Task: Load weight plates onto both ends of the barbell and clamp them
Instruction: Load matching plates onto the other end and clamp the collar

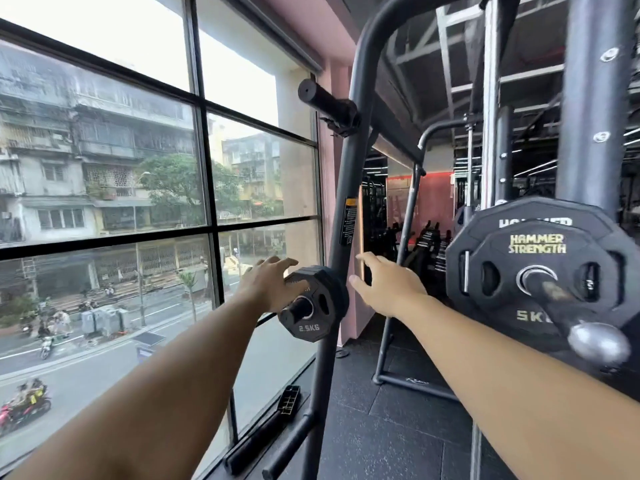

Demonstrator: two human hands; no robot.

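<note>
Head view: our small black many-sided 2.5 kg rubber weight plate (313, 303) hangs on a short dark storage peg (300, 307) of the slanted black steel rack upright (346, 188), not yet lifted off. Our left hand (268, 284) lies against the plate's upper left edge, fingers stretched and spread, touching it but closed round nothing. Our right hand (388, 289) hovers just right of the upright, fingers open and slightly bent, holding nothing.

Above, a black cylindrical bar end (322, 98) juts toward the window, with a dark clamp (341, 124) at its base. We judge this to be the barbell sleeve the plate is bound for, though we cannot be sure. At right, two larger black plates marked 5 kg (540, 271) sit on a chrome-tipped peg close to our right forearm.

Risks from here, in our judgement:
- A flat-fingered, one-handed hold could let the plate slip off the peg and drop to the black rubber floor (398, 427).
- The upright stands between our hands and could block the right hand's grasp.
- The clamp, left in place, would bar the plate from the sleeve.
</note>
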